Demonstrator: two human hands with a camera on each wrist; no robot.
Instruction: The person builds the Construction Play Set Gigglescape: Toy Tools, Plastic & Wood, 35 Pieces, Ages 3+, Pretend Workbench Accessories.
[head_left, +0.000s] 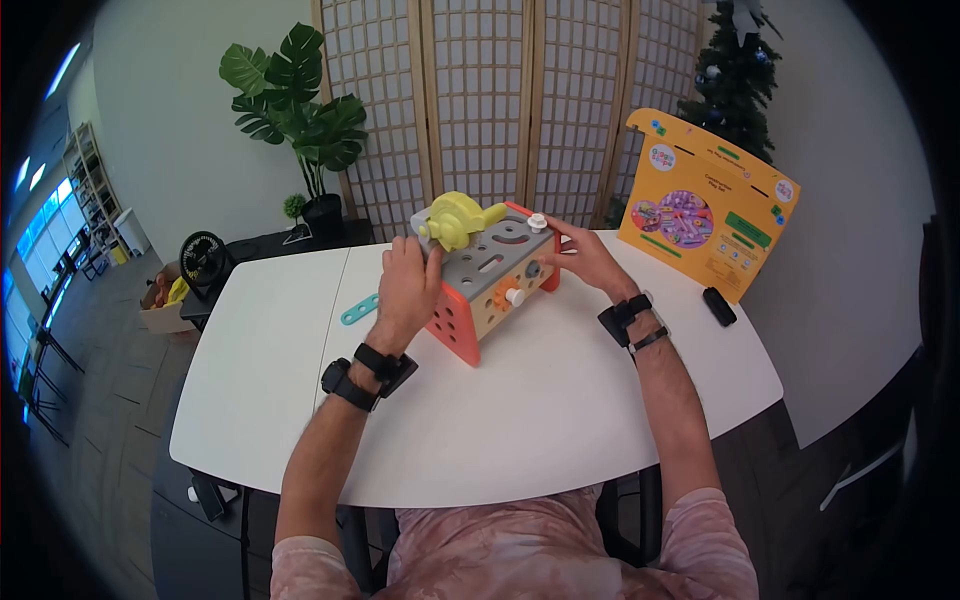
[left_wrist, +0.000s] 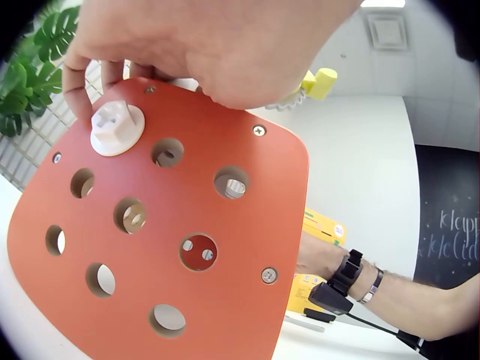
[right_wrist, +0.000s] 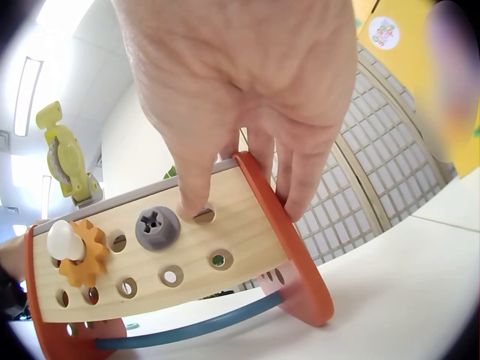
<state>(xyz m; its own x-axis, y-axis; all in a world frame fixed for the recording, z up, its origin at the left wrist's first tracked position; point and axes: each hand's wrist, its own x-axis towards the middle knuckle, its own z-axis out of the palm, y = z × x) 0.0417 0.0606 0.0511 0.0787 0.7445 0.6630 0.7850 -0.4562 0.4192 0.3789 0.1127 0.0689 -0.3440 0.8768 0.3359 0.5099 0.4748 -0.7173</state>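
A toy workbench (head_left: pixel 470 262) with a grey top, wooden front and orange ends is on the white table. My left hand (head_left: pixel 407 290) grips its left end; in the left wrist view that orange end panel (left_wrist: pixel 150 232) carries a white nut (left_wrist: pixel 116 127) beside the fingers. At the other end my right hand (head_left: pixel 590 262) holds the corner, the thumb on the wooden front (right_wrist: pixel 187 274) and the fingers over the orange side. A yellow-green toy piece (head_left: pixel 455 222) sits on top. The front carries a grey screw (right_wrist: pixel 157 228), an orange gear (right_wrist: pixel 91 255) and a white peg (right_wrist: pixel 65 241).
A teal perforated strip (head_left: pixel 360 309) lies left of the workbench. At the table's right stand a yellow box (head_left: pixel 700 200) and, near it, a small black object (head_left: pixel 719 307). Behind the table are a folding screen (head_left: pixel 480 110) and a potted plant (head_left: pixel 300 110).
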